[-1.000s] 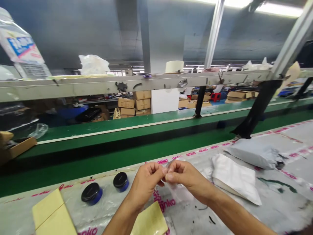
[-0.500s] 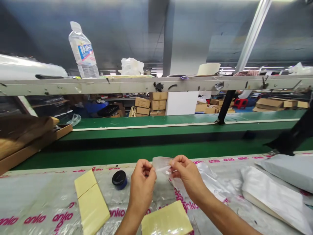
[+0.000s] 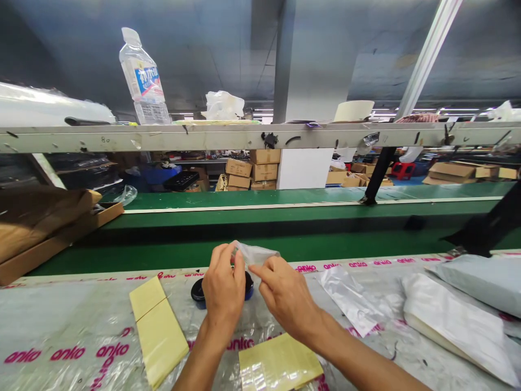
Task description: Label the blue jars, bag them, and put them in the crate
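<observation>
Both hands are raised over the far edge of the worktop [image 3: 81,326], close together around a small clear bag [image 3: 257,253]. The left hand [image 3: 223,282] has its fingers bent and pinches the bag's left end. The right hand [image 3: 287,293] points its index finger left along the bag's near edge, its other fingers curled; whether it grips the film is hidden. The bag sits between and just beyond the hands, held up in front of the green belt [image 3: 179,250].

Beside the left hand lie two black-topped blue tubs: the left tub [image 3: 198,293] just left of it, and the right tub [image 3: 248,286] partly hidden behind it. Nearer, on the left, is a long yellow packet [image 3: 160,336]; another, the near packet [image 3: 280,363], lies below the right hand. To the right are a crumpled clear wrapper [image 3: 352,298], a white pouch [image 3: 456,326] and, farther back, a grey pouch [image 3: 480,279]. A plastic bottle [image 3: 144,87] stands on the shelf [image 3: 203,138] at far left.
</observation>
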### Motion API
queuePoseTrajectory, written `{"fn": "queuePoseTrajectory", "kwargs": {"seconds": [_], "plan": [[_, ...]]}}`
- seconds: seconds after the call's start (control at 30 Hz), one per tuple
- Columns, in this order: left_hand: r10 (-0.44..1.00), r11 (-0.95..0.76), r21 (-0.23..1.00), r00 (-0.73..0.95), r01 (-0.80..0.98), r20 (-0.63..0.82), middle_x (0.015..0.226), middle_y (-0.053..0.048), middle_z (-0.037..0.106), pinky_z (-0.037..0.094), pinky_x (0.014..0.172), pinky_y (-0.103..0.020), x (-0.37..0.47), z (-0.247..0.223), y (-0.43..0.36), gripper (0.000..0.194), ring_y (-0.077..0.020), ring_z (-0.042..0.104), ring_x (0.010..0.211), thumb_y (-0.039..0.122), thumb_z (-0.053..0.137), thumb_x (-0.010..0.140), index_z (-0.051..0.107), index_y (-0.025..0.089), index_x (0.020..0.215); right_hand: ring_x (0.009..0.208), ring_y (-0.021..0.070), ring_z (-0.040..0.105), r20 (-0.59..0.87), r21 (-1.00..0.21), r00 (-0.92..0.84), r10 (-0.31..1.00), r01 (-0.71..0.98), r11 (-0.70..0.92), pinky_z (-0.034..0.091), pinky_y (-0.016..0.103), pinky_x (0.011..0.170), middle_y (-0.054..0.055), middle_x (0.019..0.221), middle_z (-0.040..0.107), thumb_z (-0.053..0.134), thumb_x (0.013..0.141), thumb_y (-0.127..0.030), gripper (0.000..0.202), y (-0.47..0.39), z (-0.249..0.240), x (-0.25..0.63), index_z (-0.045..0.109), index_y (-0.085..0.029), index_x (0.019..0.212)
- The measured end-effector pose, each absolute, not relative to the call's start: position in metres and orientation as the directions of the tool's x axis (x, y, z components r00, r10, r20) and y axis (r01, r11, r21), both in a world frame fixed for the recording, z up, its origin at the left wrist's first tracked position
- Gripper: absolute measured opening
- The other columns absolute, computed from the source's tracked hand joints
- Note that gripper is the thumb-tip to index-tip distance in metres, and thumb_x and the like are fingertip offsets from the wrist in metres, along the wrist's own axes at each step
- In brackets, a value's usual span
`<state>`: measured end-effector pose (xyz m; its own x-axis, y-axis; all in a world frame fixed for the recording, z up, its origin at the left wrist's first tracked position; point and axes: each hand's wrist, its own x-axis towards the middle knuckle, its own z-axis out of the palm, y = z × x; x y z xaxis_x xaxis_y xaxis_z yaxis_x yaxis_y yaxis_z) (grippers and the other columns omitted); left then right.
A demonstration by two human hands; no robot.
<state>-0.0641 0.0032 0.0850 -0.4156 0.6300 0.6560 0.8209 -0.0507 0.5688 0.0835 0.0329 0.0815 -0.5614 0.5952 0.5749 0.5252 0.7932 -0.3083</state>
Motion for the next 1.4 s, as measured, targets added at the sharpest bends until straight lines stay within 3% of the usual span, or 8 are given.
{"fn": "queuePoseTrajectory", "kwargs": {"seconds": [0.13,0.23,0.4,0.57,0.73,0.93,1.13,1.4], "plan": [[0.583,0.012,0.376,-0.312,0.926,0.750,0.116,-0.006,0.069,0.046,0.070,-0.028,-0.070,0.074,0.004,0.028,-0.0210,0.069,0.092,0.022,0.050,0.097,0.062,0.020,0.122,0.083,0.0224,0.055,0.532,-0.208,-0.569,0.627,0.630,0.748,0.043,0.030,0.068,0.006,0.090,0.062,0.052,0.086,-0.007,0.044,0.030,0.078,0.073,0.062,-0.026,0.124],[0.577,0.032,0.270,-0.238,0.962,0.781,0.114,-0.007,0.070,0.045,0.070,-0.027,-0.070,0.062,0.001,0.032,-0.0203,0.069,0.092,0.019,0.050,0.097,0.059,0.018,0.128,0.084,0.0248,0.057,0.482,-0.166,-0.548,0.683,0.709,0.686,0.043,0.033,0.067,0.008,0.089,0.062,0.055,0.089,-0.012,0.031,0.035,0.076,0.068,0.067,-0.025,0.114],[0.567,-0.039,0.217,-0.157,0.975,0.809,0.102,-0.007,0.071,0.045,0.072,-0.026,-0.065,0.051,-0.001,0.030,-0.0189,0.069,0.089,0.017,0.048,0.099,0.059,0.014,0.126,0.093,0.0263,0.060,0.533,-0.322,-0.439,0.723,0.685,0.653,0.043,0.034,0.072,0.008,0.100,0.067,0.052,0.098,-0.030,0.018,0.048,0.077,0.056,0.067,-0.024,0.105],[0.607,-0.063,0.181,-0.106,0.981,0.788,0.095,-0.005,0.069,0.046,0.075,-0.026,-0.070,0.049,-0.004,0.025,-0.0172,0.067,0.087,0.014,0.046,0.098,0.061,0.017,0.118,0.081,0.0192,0.064,0.463,-0.541,-0.395,0.793,0.583,0.606,0.041,0.029,0.069,0.002,0.090,0.071,0.056,0.094,-0.022,0.010,0.066,0.072,0.044,0.066,-0.023,0.094],[0.752,0.073,0.093,-0.116,0.993,0.649,0.089,-0.002,0.063,0.043,0.066,-0.028,-0.089,0.047,0.001,0.024,-0.0177,0.062,0.079,0.009,0.044,0.095,0.061,0.021,0.083,0.091,0.0190,0.063,0.508,-0.436,-0.523,0.685,0.529,0.728,0.041,0.027,0.074,0.003,0.100,0.069,0.050,0.095,-0.013,0.016,0.084,0.056,0.043,0.063,-0.022,0.096],[0.820,0.060,0.009,-0.054,0.998,0.569,0.083,-0.003,0.063,0.041,0.067,-0.033,-0.103,0.040,0.011,0.024,-0.0222,0.060,0.077,0.003,0.044,0.089,0.060,0.021,0.083,0.089,0.0193,0.067,0.438,-0.462,-0.574,0.692,0.516,0.721,0.043,0.027,0.073,0.003,0.100,0.072,0.059,0.092,-0.014,0.029,0.115,0.030,0.039,0.056,-0.021,0.120],[0.835,0.041,0.019,-0.045,0.999,0.548,0.072,-0.003,0.062,0.041,0.066,-0.034,-0.109,0.030,0.007,0.022,-0.0236,0.060,0.069,0.005,0.044,0.089,0.053,0.021,0.077,0.081,0.0180,0.067,0.384,-0.498,-0.599,0.703,0.507,0.703,0.042,0.025,0.070,0.002,0.089,0.073,0.062,0.090,-0.019,0.006,0.121,0.015,0.038,0.067,-0.022,0.092],[0.823,-0.045,0.135,-0.040,0.990,0.567,0.085,-0.001,0.068,0.049,0.074,-0.032,-0.115,0.021,-0.010,0.020,-0.0207,0.066,0.079,0.006,0.047,0.086,0.051,0.021,0.099,0.084,0.0166,0.066,0.401,-0.474,-0.651,0.644,0.454,0.754,0.044,0.025,0.072,0.002,0.095,0.072,0.057,0.091,-0.016,0.012,0.113,0.011,0.061,0.067,-0.021,0.095]]}}
